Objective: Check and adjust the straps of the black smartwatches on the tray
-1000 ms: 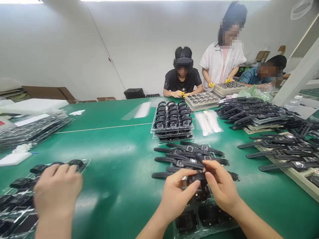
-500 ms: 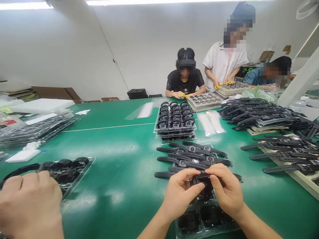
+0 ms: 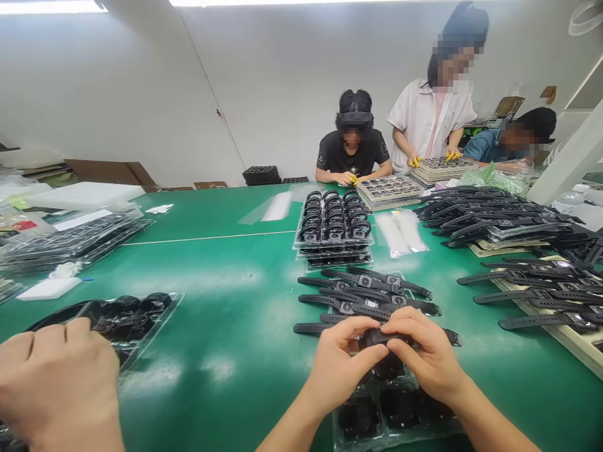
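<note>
Between my two hands is a black smartwatch (image 3: 377, 338), its strap bent into a loop. My left hand (image 3: 343, 358) pinches it from the left, thumb and fingers closed on it. From the other side my right hand (image 3: 421, 351) grips the strap, thumb and forefinger nearly meeting my left thumb. Fingers cover much of the watch. Right below sits a clear plastic tray (image 3: 372, 442) with dark watches in its compartments. Just beyond my hands, several watches with flat, open straps (image 3: 346, 307) lie in rows on another tray.
At left, a co-worker's hand (image 3: 59, 376) is over a tray of looped watches (image 3: 136, 314). Stacked trays of looped watches (image 3: 334, 232) stand mid-table. Heaps of strapped watches (image 3: 499, 216) lie at right. Several people work across the green table (image 3: 226, 276).
The strap between my hands has been folded down and closed round, and my right fingers have moved in toward my left. The co-worker's hand at left still handles a watch.
</note>
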`<state>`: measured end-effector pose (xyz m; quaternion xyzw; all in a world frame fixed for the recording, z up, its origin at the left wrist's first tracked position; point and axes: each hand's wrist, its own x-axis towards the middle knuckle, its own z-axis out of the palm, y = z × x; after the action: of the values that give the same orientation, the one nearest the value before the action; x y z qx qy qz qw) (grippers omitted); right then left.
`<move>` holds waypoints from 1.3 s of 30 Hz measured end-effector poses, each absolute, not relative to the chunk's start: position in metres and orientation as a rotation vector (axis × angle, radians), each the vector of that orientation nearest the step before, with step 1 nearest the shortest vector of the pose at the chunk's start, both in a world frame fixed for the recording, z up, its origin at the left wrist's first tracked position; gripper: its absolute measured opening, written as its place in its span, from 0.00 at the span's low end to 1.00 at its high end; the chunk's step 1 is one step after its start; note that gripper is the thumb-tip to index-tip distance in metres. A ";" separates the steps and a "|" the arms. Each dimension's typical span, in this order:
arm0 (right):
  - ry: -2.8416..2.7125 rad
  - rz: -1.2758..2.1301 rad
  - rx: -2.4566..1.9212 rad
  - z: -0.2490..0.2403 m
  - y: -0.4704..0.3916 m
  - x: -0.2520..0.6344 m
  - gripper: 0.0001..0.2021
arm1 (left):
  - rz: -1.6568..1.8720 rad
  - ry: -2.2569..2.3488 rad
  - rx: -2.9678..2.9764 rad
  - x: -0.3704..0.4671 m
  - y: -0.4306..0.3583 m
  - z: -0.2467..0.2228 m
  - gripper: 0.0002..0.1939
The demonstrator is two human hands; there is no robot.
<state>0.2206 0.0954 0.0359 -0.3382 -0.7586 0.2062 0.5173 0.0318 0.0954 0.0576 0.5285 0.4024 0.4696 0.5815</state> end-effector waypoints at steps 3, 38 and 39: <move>-1.772 0.455 -0.830 0.035 0.096 0.221 0.09 | 1.130 0.903 1.141 0.032 0.095 0.058 0.17; -1.715 0.676 -0.893 0.042 0.099 0.217 0.08 | 1.095 1.076 1.194 0.024 0.105 0.049 0.14; -1.715 0.681 -0.894 0.042 0.099 0.217 0.08 | 1.090 1.079 1.208 0.025 0.105 0.048 0.13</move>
<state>0.2175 0.0990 0.0415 -0.3727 -0.7150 0.2839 0.5189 0.0246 0.1053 0.0485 0.5125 0.4580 0.4625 0.5601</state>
